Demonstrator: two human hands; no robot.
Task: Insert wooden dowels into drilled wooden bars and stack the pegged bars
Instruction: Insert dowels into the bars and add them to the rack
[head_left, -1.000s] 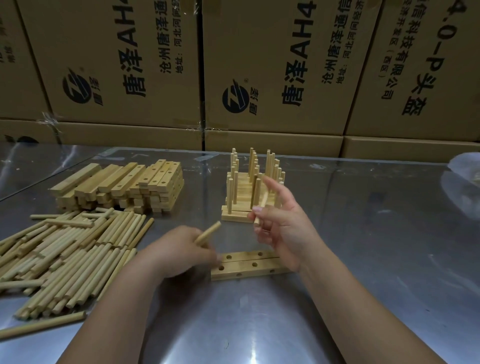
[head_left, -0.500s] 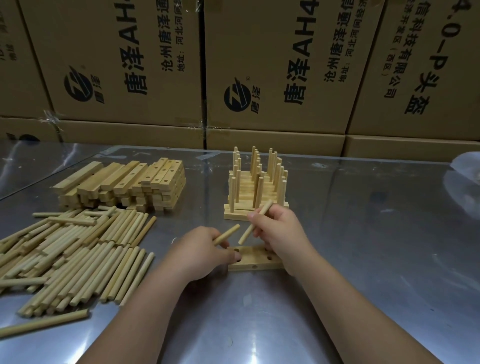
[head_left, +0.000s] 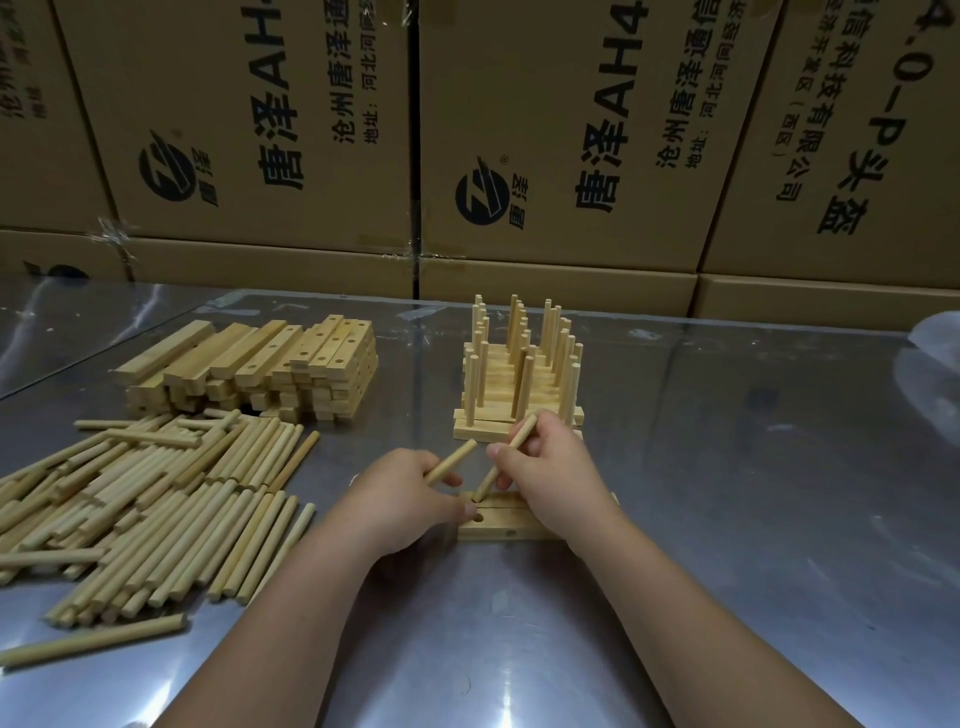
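Note:
Two drilled wooden bars (head_left: 498, 519) lie side by side on the metal table in front of me. My right hand (head_left: 550, 478) pinches a dowel (head_left: 511, 452) tilted, its lower tip at a hole near the bars' left end. My left hand (head_left: 400, 499) grips another dowel (head_left: 451, 461) and its fingertips touch the bars' left end. Behind stands the stack of pegged bars (head_left: 519, 384) with several upright dowels.
A heap of loose dowels (head_left: 145, 499) lies at the left, with a pile of drilled bars (head_left: 260, 369) behind it. Cardboard boxes (head_left: 519, 140) wall off the back of the table. A clear plastic bag (head_left: 935, 358) sits at the right edge.
My right hand came down from beside the pegged stack to the bars, bringing its dowel tip to a hole. My left hand shifted right to the bars' left end.

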